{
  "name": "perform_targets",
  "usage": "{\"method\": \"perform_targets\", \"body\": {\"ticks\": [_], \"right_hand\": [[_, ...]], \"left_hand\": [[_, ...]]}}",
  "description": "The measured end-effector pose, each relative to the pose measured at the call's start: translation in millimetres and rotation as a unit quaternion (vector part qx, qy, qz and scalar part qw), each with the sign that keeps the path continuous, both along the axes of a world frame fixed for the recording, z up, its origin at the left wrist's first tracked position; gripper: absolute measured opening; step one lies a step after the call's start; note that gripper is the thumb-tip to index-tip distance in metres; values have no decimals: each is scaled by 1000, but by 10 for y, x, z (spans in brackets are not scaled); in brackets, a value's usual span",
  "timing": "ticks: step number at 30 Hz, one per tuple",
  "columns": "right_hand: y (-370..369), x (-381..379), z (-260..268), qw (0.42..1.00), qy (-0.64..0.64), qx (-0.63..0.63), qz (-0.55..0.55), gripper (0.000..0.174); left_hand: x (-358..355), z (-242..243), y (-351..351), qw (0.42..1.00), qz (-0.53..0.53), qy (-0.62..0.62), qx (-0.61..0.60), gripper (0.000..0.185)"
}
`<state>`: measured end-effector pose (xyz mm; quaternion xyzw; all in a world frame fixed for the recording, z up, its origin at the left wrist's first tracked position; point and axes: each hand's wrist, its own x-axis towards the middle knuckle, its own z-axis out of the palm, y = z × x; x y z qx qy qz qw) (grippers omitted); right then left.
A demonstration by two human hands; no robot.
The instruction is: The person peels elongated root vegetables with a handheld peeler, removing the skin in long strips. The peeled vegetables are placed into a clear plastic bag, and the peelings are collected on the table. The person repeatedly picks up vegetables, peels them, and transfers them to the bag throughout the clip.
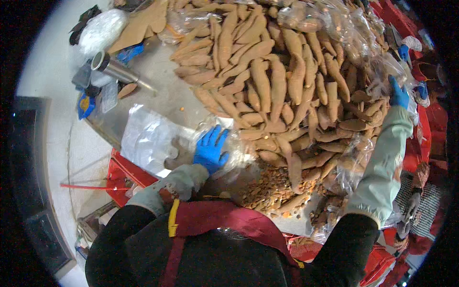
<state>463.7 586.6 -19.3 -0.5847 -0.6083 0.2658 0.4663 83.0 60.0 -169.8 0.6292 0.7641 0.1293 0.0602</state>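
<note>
My left hand (212, 149), in a blue glove, lies palm down with fingers spread on a clear plastic bag (147, 141) at the table's near left. Beside it spreads a large heap of sweet potatoes (276, 84). My right hand (398, 95), also gloved in blue, reaches out to the far right edge of the heap. It is next to clear plastic bags (389, 70), and its fingers are partly hidden, so its grip cannot be made out. Pale green sleeve covers (382, 158) reach up both forearms.
Broken bits and crumbs (265, 188) lie near my body. A metal cylinder (116, 68), a cardboard piece (143, 25) and a white plastic bundle (104, 32) occupy the back left. Red crates (116, 175) stand below. At far right, another person's blue-gloved hand (403, 52) shows.
</note>
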Motion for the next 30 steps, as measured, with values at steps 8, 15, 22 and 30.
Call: {"method": "perform_targets", "body": {"ticks": [8, 15, 22, 30], "right_hand": [[-2252, -484, 295, 919, 331, -160, 145, 21], [-3971, -1284, -28, 928, 226, -280, 101, 33], [-5309, -2555, -1067, 892, 190, -366, 185, 38], [-5647, -2203, -1457, 966, 136, -197, 97, 26]], "left_hand": [[-43, -43, -182, 997, 2, -81, 9, 61], [-470, -14, -113, 867, -33, -490, 81, 35], [-643, 265, -346, 674, -32, -738, 0, 39], [-793, 245, -471, 826, -71, -557, 49, 46]]}}
